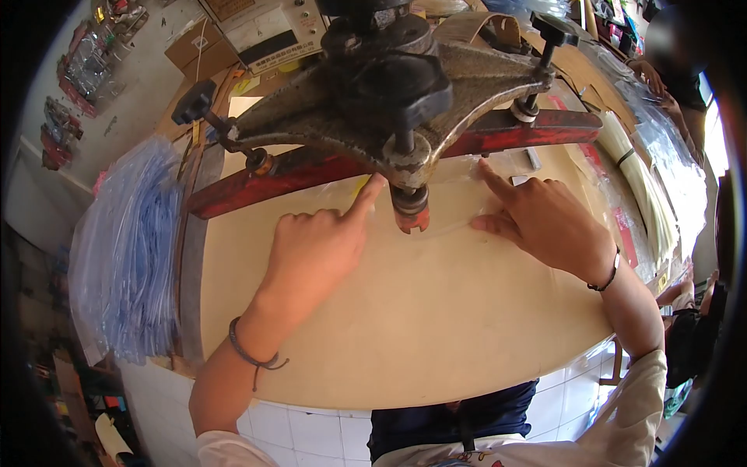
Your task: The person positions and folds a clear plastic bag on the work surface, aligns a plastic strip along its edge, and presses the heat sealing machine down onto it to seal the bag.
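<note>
My left hand point(315, 253) rests on the tan board point(405, 327), its index finger stretched toward the red bar point(296, 187) and the other fingers curled. On the other side, my right hand point(548, 222) has its index finger and thumb stretched out and apart. Between the hands lies a thin clear plastic sheet point(451, 191), hard to make out, with both index fingertips at or on it. Above it is the metal head point(311, 101) of a press, with black knobs and an orange-red notched tip point(412, 216). Neither hand visibly grasps anything.
A thick stack of bluish clear plastic point(128, 249) hangs at the left edge. To the right lie a bundle of pale strips point(642, 183) and more plastic film point(677, 148). A machine box point(268, 35) stands behind. Another person's arm point(681, 117) shows at far right.
</note>
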A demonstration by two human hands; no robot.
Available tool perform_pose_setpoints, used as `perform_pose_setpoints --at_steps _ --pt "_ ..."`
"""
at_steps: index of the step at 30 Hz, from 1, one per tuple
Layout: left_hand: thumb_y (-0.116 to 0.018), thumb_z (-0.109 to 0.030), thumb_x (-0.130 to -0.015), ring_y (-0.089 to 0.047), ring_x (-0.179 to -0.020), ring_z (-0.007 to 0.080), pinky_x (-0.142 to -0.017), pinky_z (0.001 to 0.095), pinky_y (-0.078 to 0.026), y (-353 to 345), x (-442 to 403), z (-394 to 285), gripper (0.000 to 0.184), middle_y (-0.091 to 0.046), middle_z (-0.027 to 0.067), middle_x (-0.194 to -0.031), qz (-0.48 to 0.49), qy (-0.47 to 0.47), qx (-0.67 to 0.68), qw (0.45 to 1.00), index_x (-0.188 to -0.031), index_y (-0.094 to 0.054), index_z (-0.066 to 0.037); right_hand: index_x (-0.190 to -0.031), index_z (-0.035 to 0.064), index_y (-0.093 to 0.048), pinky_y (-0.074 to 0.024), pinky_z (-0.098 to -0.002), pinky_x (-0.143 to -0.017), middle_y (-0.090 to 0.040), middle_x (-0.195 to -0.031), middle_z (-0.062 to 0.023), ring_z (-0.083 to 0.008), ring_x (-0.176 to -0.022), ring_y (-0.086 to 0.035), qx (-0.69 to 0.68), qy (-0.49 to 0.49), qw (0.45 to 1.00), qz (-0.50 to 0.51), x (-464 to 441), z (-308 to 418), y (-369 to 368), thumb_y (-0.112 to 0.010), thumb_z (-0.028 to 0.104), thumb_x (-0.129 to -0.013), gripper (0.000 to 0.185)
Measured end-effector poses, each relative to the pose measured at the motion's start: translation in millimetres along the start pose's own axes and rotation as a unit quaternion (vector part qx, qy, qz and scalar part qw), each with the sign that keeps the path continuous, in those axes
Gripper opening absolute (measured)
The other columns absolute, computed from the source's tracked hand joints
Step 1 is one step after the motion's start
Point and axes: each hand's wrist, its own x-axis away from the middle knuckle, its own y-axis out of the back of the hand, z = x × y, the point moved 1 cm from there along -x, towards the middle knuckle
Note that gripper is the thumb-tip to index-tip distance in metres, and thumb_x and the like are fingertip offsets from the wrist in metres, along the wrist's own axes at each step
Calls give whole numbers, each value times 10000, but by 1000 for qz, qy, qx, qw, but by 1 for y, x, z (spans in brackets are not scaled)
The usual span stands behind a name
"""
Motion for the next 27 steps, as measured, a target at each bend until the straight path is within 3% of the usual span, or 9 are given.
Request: perform_pose_setpoints --at_steps 5,15,27 --pt "-632 -93 -821 -612 -465 228 -490 384 -495 -2 -4 -11 725 -600 38 -564 25 7 -68 997 -1526 -465 -124 -1482 -44 -424 -533 -457 -706 -678 -801 -235 -399 -735 -680 14 -13 999 28 0 6 5 -509 511 -1029 722" --pt "-602 -62 -813 -620 -497 207 -508 361 -481 3 -8 -19 697 -594 42 -567 24 22 -52 998 -1502 -499 -60 -1513 -23 -399 -529 -471 -702 -672 -805 -249 -416 -736 -672 22 -25 998 43 -1 11 8 -502 503 -1032 720" --pt "-611 -65 -804 -575 -470 173 -487 324 -429 5 -9 -23 677 -531 -6 -522 27 29 -92 995 -1477 -539 -54 -1512 -12 -404 -526 -484 -698 -669 -779 -259 -423 -740 -676 27 -15 999 32 0 13 8 -497 486 -1036 696"
